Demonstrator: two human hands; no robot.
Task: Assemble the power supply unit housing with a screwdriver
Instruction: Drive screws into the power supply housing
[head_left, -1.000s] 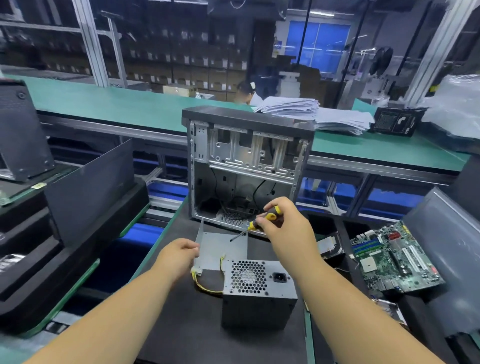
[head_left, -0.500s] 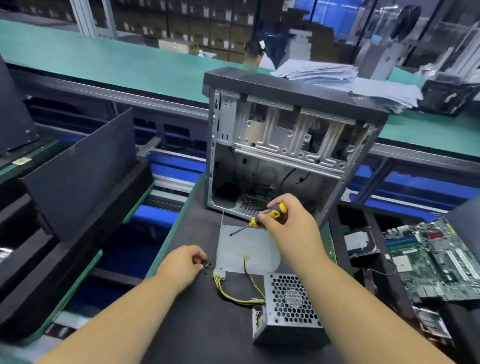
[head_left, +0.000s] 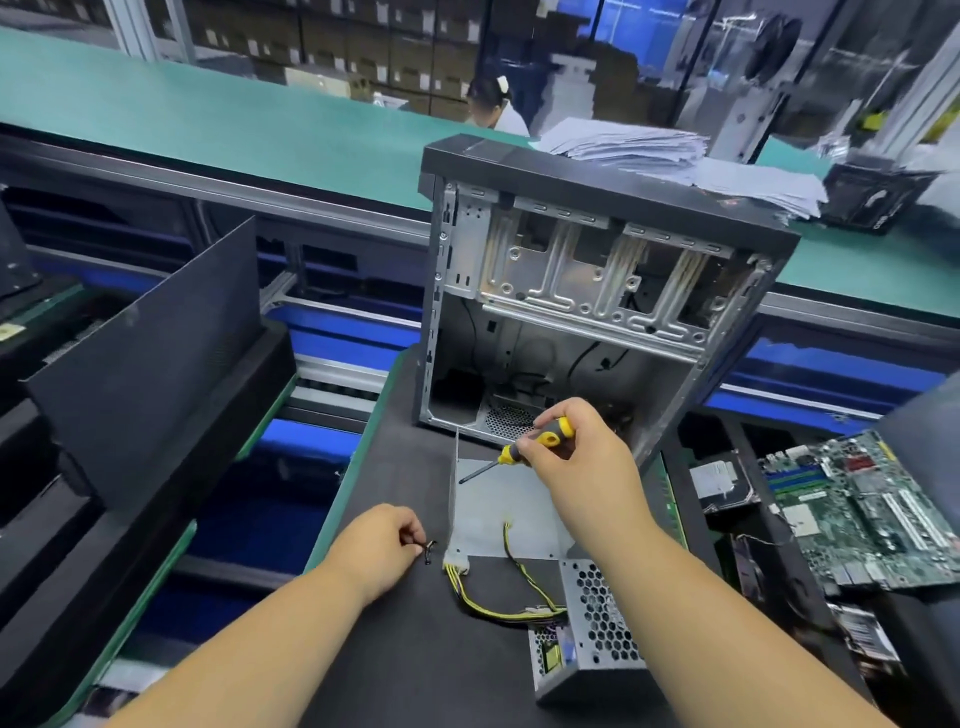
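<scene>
A grey power supply unit (head_left: 597, 639) with a honeycomb grille lies on the black mat, its yellow and black cables (head_left: 498, 605) running left to a white connector. A flat grey metal cover plate (head_left: 498, 514) lies just behind it. My right hand (head_left: 576, 467) grips a yellow and black screwdriver (head_left: 524, 449), tip pointing left over the plate. My left hand (head_left: 379, 548) rests on the mat left of the plate, fingertips pinched on a small dark screw (head_left: 428, 550).
An open computer case (head_left: 597, 291) stands upright behind the plate. A motherboard (head_left: 872, 514) and a drive lie at the right. Black foam trays and a dark panel (head_left: 150, 374) stand at the left. Paper stacks (head_left: 675, 161) sit on the green conveyor.
The view has tilted down and moved closer to the bench. My left hand has shifted from the plate's corner to the mat and pinched a small screw. My right hand keeps the screwdriver.
</scene>
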